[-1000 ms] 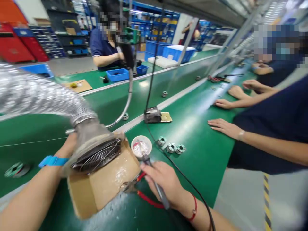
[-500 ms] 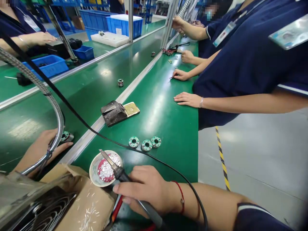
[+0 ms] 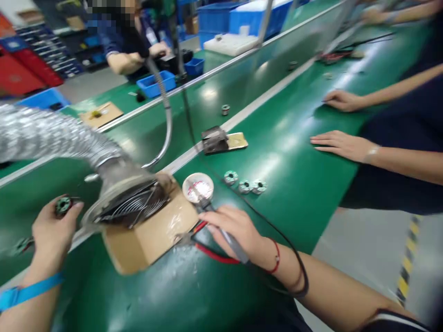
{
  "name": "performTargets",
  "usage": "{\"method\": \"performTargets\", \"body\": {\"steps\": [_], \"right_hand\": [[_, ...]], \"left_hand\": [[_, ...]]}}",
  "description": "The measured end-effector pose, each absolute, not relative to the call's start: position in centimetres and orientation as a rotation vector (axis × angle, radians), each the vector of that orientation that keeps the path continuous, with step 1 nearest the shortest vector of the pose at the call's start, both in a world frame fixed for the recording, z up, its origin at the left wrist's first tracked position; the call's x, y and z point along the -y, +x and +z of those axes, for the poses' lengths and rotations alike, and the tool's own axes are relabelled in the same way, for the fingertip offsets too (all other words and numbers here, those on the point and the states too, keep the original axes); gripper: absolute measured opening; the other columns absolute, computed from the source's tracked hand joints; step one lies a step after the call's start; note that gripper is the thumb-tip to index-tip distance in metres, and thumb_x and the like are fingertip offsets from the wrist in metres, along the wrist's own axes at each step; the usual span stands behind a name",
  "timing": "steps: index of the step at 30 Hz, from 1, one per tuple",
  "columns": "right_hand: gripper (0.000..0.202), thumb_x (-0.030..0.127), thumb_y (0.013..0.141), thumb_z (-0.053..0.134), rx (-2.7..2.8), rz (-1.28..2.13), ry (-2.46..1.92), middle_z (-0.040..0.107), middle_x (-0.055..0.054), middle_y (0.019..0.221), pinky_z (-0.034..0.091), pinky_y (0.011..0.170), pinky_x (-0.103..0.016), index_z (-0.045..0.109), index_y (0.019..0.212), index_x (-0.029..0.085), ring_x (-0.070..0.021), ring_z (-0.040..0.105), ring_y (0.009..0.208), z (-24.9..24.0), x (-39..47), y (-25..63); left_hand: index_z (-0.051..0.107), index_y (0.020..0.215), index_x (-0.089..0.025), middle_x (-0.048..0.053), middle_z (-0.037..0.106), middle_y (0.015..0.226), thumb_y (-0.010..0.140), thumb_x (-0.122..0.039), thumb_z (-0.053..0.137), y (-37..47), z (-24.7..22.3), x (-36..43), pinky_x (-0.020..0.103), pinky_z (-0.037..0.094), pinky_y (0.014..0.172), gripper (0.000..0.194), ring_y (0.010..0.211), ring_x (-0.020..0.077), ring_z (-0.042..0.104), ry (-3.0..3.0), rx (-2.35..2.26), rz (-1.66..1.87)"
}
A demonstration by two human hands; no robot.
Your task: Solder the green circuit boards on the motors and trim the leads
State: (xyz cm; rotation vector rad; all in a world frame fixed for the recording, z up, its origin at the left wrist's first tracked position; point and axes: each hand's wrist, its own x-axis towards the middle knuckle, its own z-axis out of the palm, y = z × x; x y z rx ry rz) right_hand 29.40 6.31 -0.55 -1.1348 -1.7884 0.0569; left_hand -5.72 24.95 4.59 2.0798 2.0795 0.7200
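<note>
A long, glossy green workbench (image 3: 284,216) runs away to the upper right; over its left side reaches a silver, crinkled foil duct (image 3: 65,138), ending in a grey hood with a dark wire fan guard (image 3: 136,207); just below that sits a shallow brown cardboard box (image 3: 121,251); the right hand (image 3: 235,230) is wrapped around a dark-handled soldering iron (image 3: 238,251), its tip over a small round whitish cup (image 3: 185,191) of silvery bits, contact with them unclear; the left hand (image 3: 53,230), well apart at the far left, pinches a small round green-and-dark component (image 3: 63,206) between thumb and fingers, above the bench; red-handled metal pliers (image 3: 218,254) lie beside the box, beneath the right hand, and whether it touches them I cannot tell; three small green-topped silvery cylinders (image 3: 245,186) stand near the cup.
</note>
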Motion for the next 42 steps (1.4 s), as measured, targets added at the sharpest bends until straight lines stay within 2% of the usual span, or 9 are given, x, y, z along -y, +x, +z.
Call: {"method": "performTargets", "body": {"steps": [3,8,12,15,19,23,28,34,42], "right_hand": [[0.024,0.012,0.098,0.057,1.839,0.12,-1.054,0.076,-0.005,0.085,0.058,0.063,-0.027,0.068,0.118,0.019,-0.016,0.069,0.068,-0.2,-5.5,29.0],[0.046,0.01,0.1,0.056,1.881,0.29,-0.87,0.083,-0.006,0.1,0.064,0.067,-0.029,0.057,0.144,0.023,-0.0162,0.078,0.075,1.0,-3.6,27.6],[0.044,0.009,0.103,0.055,1.875,0.549,-0.886,0.084,-0.006,0.11,0.066,0.079,-0.028,0.055,0.145,0.023,-0.0139,0.08,0.085,3.0,-1.9,25.7],[0.042,0.009,0.1,0.06,1.815,0.738,-0.916,0.08,-0.003,0.11,0.064,0.089,-0.025,0.057,0.139,0.023,-0.0121,0.078,0.096,4.0,-1.3,24.4],[0.05,0.007,0.096,0.064,1.745,0.984,-0.951,0.07,0.002,0.103,0.06,0.096,-0.023,0.052,0.142,0.025,-0.0093,0.071,0.096,4.0,-1.3,23.3],[0.05,0.007,0.097,0.062,1.725,1.171,-0.929,0.064,0.004,0.096,0.057,0.093,-0.023,0.048,0.143,0.021,-0.0083,0.066,0.09,3.6,-1.6,22.8],[0.046,0.015,0.1,0.061,1.72,1.317,-0.912,0.066,0.003,0.095,0.057,0.09,-0.025,0.048,0.144,0.019,-0.011,0.067,0.09,3.8,-2.3,22.5],[0.044,0.022,0.101,0.059,1.82,1.286,-0.964,0.07,0.0,0.1,0.056,0.1,-0.029,0.051,0.144,0.016,-0.015,0.068,0.101,4.2,-2.8,22.4],[0.043,0.02,0.099,0.062,1.851,1.249,-0.983,0.071,0.003,0.096,0.055,0.108,-0.038,0.055,0.142,0.023,-0.0164,0.07,0.098,4.2,-2.7,22.5]], "left_hand": [[0.064,0.113,-0.023,0.002,0.073,0.099,0.088,-0.044,0.072,-10.6,2.6,-17.7,0.039,0.063,0.079,0.033,0.087,0.0216,0.07,1.837,-2.106,0.956],[0.071,0.116,-0.023,0.008,0.079,0.108,0.078,-0.056,0.08,-7.4,0.7,-7.2,0.039,0.064,0.084,0.052,0.094,0.0246,0.076,1.757,-1.747,0.948],[0.076,0.115,-0.024,0.006,0.078,0.101,0.083,-0.05,0.083,-2.3,1.8,-3.1,0.026,0.057,0.064,0.042,0.082,0.019,0.072,1.754,-1.342,0.83],[0.077,0.12,-0.025,0.006,0.075,0.098,0.086,-0.051,0.083,-0.5,2.5,-2.1,0.021,0.046,0.055,0.043,0.08,0.018,0.069,1.752,-1.209,0.722],[0.076,0.126,-0.025,0.003,0.071,0.091,0.088,-0.056,0.08,0.1,2.5,-1.7,0.021,0.041,0.054,0.048,0.071,0.0143,0.062,1.782,-1.13,0.663],[0.075,0.127,-0.025,-0.002,0.064,0.079,0.09,-0.055,0.078,0.0,2.3,-1.3,0.021,0.042,0.056,0.047,0.059,0.0098,0.05,1.838,-1.068,0.683],[0.075,0.126,-0.024,-0.003,0.059,0.074,0.09,-0.052,0.079,-0.2,2.3,-1.0,0.021,0.04,0.056,0.046,0.059,0.0096,0.047,1.868,-1.03,0.718],[0.071,0.139,-0.035,-0.005,0.053,0.071,0.092,-0.048,0.078,-0.2,1.8,-1.0,0.021,0.041,0.058,0.049,0.059,0.01,0.046,1.861,-0.943,0.748],[0.066,0.144,-0.041,-0.002,0.061,0.084,0.095,-0.044,0.076,-0.3,1.0,-1.1,0.022,0.045,0.064,0.051,0.067,0.0114,0.051,1.78,-0.89,0.716]]}}
